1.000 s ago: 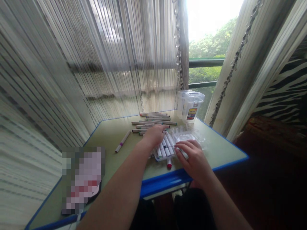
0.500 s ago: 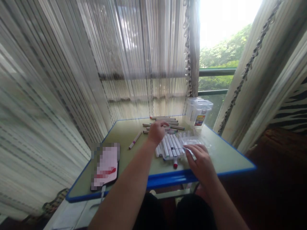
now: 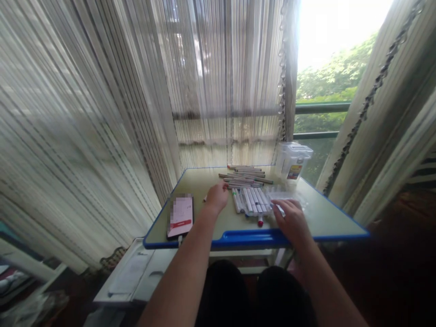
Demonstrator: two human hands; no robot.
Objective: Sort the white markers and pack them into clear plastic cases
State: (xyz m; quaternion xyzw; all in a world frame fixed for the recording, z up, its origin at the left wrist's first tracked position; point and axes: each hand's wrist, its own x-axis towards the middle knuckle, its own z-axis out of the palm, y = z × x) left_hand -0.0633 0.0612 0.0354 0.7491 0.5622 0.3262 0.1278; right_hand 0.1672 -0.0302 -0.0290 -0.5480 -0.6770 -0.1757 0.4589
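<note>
My left hand (image 3: 218,197) is over the table, left of the markers, its visible fingers curled in. Whatever those fingers hold, if anything, is hidden. A loose marker (image 3: 205,199) shows only its end beside this hand. White markers (image 3: 254,200) stand side by side in a slanted row, with a red-ended marker (image 3: 260,221) below them. Further back lies a pile of thinner-looking markers (image 3: 247,176). My right hand (image 3: 291,215) has its fingers and thumb closed on the near left part of a clear plastic tray (image 3: 295,196).
A clear lidded plastic box (image 3: 294,161) stands at the back right corner of the table (image 3: 204,181). A phone (image 3: 181,215) with a cable lies on the left. Striped string curtains (image 3: 218,91) hang behind the table, and a white cabinet (image 3: 136,270) stands at its lower left.
My left hand has drawn back and left from the marker pile, now covering most of the loose marker. My right hand stays at the tray. The camera view has turned left.
</note>
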